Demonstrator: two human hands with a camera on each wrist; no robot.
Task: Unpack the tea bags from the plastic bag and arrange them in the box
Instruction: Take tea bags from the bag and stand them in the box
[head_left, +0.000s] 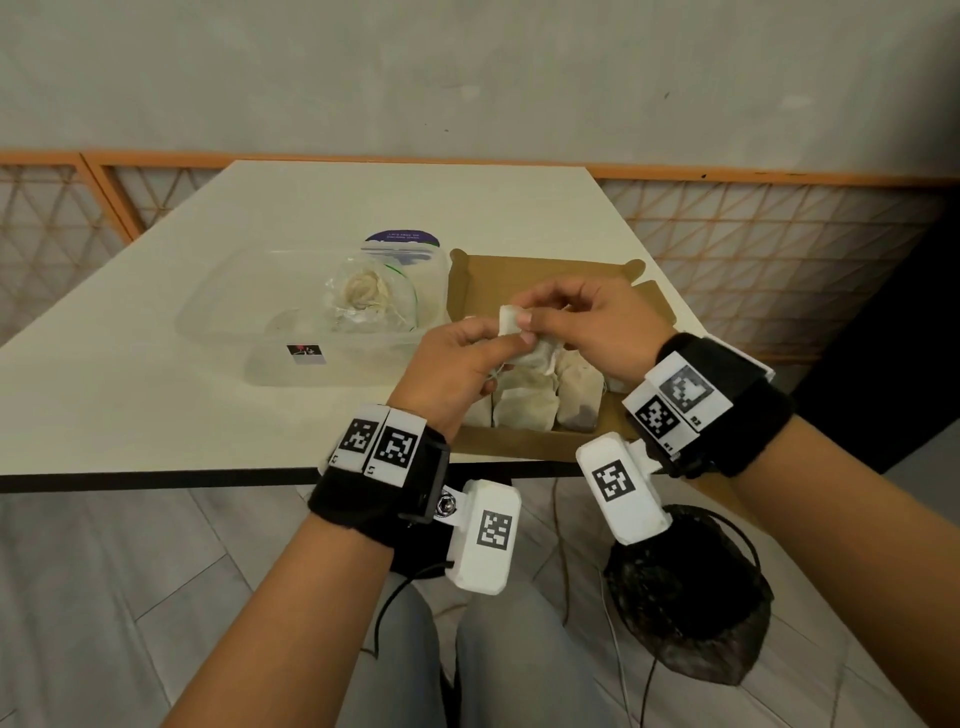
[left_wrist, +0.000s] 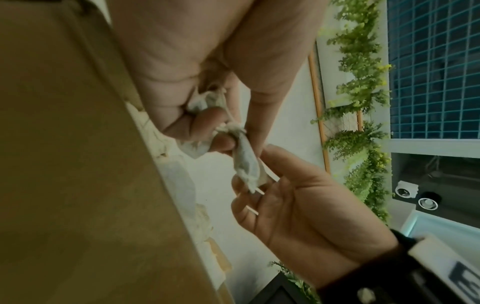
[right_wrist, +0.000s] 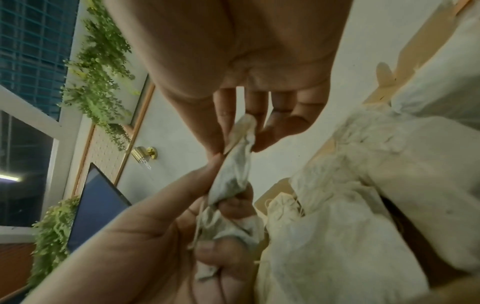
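Over the open brown cardboard box (head_left: 545, 270), both hands hold one pale tea bag (head_left: 508, 321). My left hand (head_left: 511, 338) grips its lower end, with more crumpled tea bags (right_wrist: 221, 224) bunched in the palm. My right hand (head_left: 540, 312) pinches the upper end between thumb and fingers. Several tea bags (head_left: 524, 400) lie in the near part of the box. The plastic bag (head_left: 369, 296), with a clump of tea bags inside, sits in a clear tub (head_left: 218, 322) left of the box. The wrist views show the same tea bag (left_wrist: 245, 162) (right_wrist: 233, 172) stretched between the hands.
The cream table (head_left: 156, 405) ends just under my wrists. A purple-labelled item (head_left: 402, 240) stands behind the tub. An orange lattice fence (head_left: 779, 249) runs behind the table. A black mesh bag (head_left: 685, 597) lies on the floor to the right of my knees.
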